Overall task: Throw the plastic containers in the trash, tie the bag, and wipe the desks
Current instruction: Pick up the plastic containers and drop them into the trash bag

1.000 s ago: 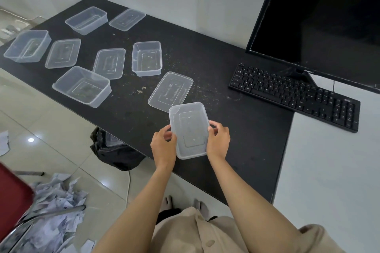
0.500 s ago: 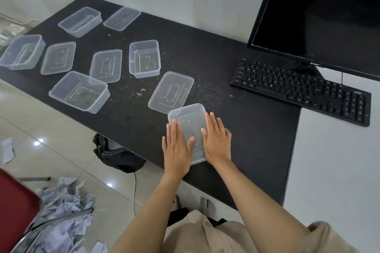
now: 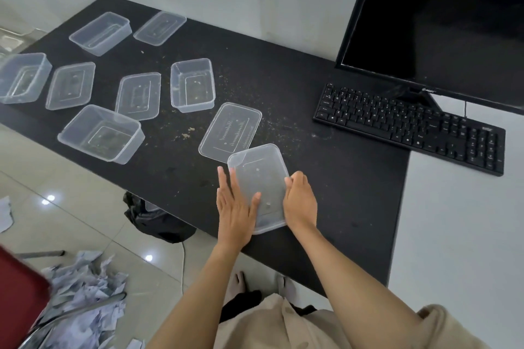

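A clear lidded plastic container [image 3: 259,176] lies on the black desk [image 3: 326,193] near its front edge. My left hand [image 3: 235,207] lies flat along its left side, fingers straight and thumb across the lid. My right hand [image 3: 300,201] grips its right edge with curled fingers. A loose clear lid [image 3: 229,132] touches the container's far corner. Several more open containers and lids, among them a tub [image 3: 192,86] and a larger tub [image 3: 100,133], are spread over the left half of the desk. A black trash bag [image 3: 158,221] sits on the floor under the desk.
Crumbs [image 3: 184,133] are scattered over the desk. A black keyboard [image 3: 411,125] and a monitor [image 3: 439,22] stand at the right, where a white desk [image 3: 459,235] adjoins. Crumpled paper [image 3: 82,286] and a red chair [image 3: 19,292] are at lower left.
Both hands lowered the container onto the desk and pressed flat on its lid. Now my left hand has slid to the left side and my right hand has curled round the right edge.
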